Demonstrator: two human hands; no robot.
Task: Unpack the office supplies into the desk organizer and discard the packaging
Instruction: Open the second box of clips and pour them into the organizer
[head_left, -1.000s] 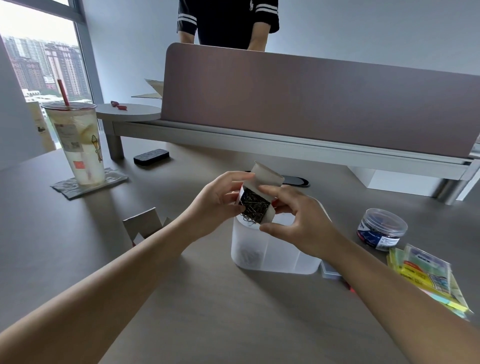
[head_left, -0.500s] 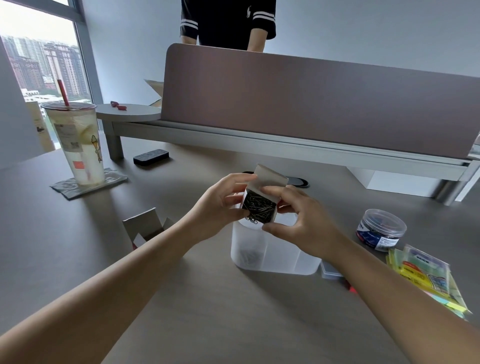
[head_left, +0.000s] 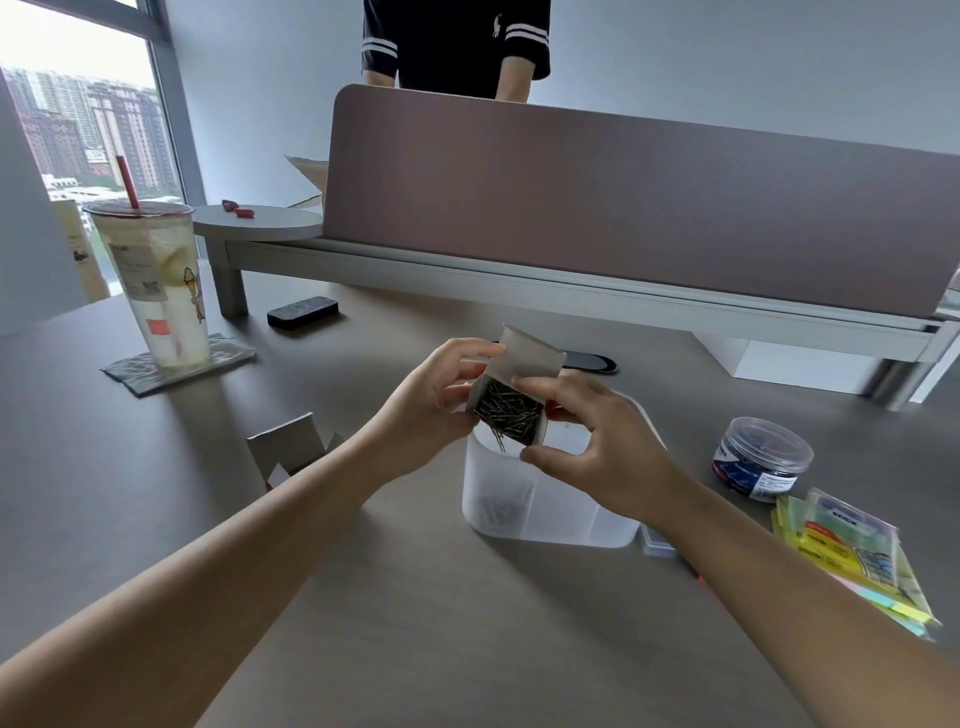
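**Tipping the clips into the organizer**

You held the small clip box over the desk organizer, your left hand gripping its left side and your right hand pinching its right edge, flap raised. The mouth was tilted toward you and a few paper clips hung at the lip. A steeper tilt, mouth kept low inside the front-left compartment, would probably have stopped spills. That compartment seemed to hold something faint; I could not tell what. The lidded round tub and the sticky-note packet lay unopened to the right, an opened empty carton to the left
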